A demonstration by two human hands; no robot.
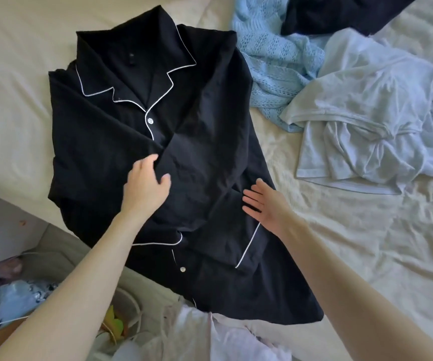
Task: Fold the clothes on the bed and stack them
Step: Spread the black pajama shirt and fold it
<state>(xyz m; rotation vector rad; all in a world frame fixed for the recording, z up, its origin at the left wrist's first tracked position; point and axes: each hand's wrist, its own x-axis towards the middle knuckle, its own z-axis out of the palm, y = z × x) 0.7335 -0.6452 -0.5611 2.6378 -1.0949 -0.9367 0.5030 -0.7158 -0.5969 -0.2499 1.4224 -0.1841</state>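
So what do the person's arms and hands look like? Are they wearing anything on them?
Both arms are bare, with no sleeves in view. The left hand and right hand wear no gloves, and no rings, watch or bracelets show. The fingernails look short and plain.

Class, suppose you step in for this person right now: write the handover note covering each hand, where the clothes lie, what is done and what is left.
Left hand: pinching a folded edge of the black pyjama shirt near its middle.
Right hand: open, fingers straight, at the shirt's right side, holding nothing.
Shirt lies face up on the bed, collar away from you, sleeves folded in across the front.
Done: side folds on the shirt only.
Left: finish folding the shirt; then the light blue knit, the white T-shirt and the dark garment, all crumpled at the upper right; no stack is visible yet.
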